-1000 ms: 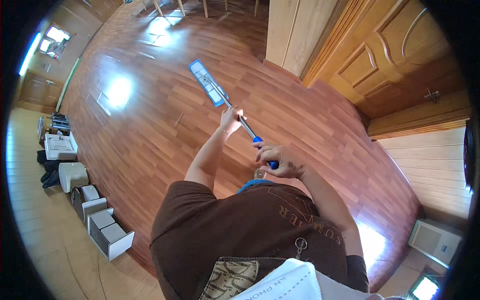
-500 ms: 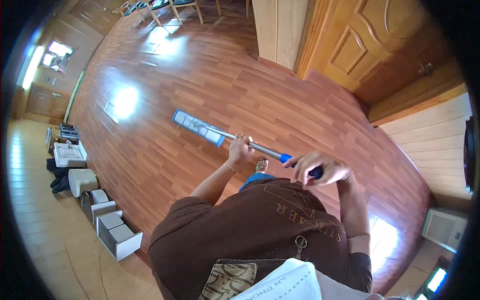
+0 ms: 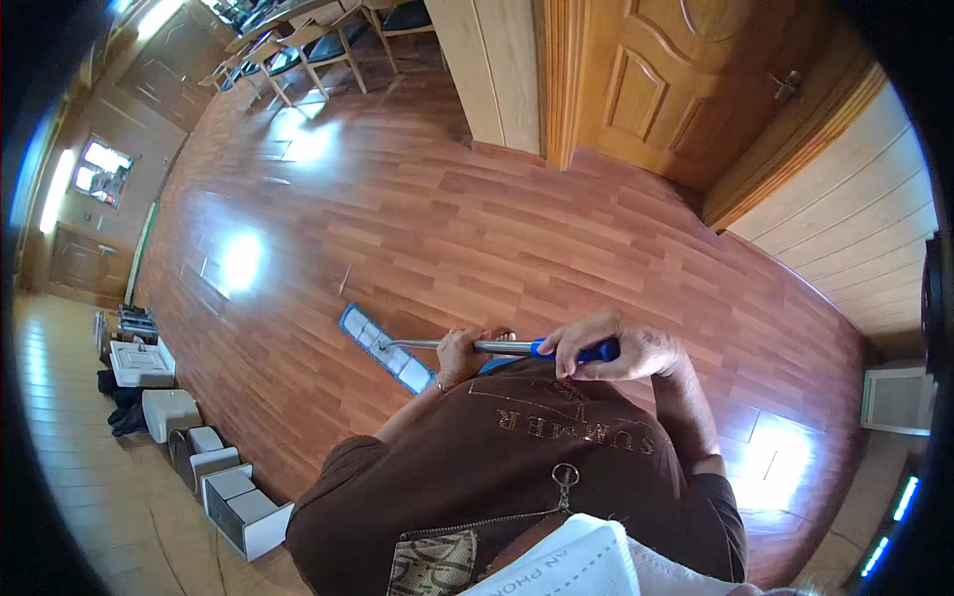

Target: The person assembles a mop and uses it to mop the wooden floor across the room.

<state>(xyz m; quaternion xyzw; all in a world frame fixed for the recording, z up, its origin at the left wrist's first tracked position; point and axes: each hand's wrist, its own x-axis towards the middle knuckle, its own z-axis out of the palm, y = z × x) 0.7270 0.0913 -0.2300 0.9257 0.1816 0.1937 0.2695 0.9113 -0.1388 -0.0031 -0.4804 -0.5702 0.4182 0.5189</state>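
Note:
A flat mop (image 3: 386,348) with a long blue-edged, pale head rests on the wood floor, ahead of me and to the left. Its metal pole (image 3: 507,348) runs back toward my body and ends in a blue grip (image 3: 599,351). My left hand (image 3: 459,356) is closed around the pole partway down. At the top end, my right hand (image 3: 621,348) wraps over the blue grip, its thumb and fingers curled round it. The pole lies nearly level across the front of my brown shirt (image 3: 517,447).
White box-like items (image 3: 241,507) and a white rounded container (image 3: 169,414) line the left side, with dark boots (image 3: 125,409) beside them. Chairs (image 3: 328,55) stand at the far left. A wooden door (image 3: 661,89) is at the upper right, and a white cabinet (image 3: 894,400) at the right.
The mop head has been drawn back nearer to my body, and the pole has swung to a more level angle. Both hands keep their hold, and the left has moved lower in view.

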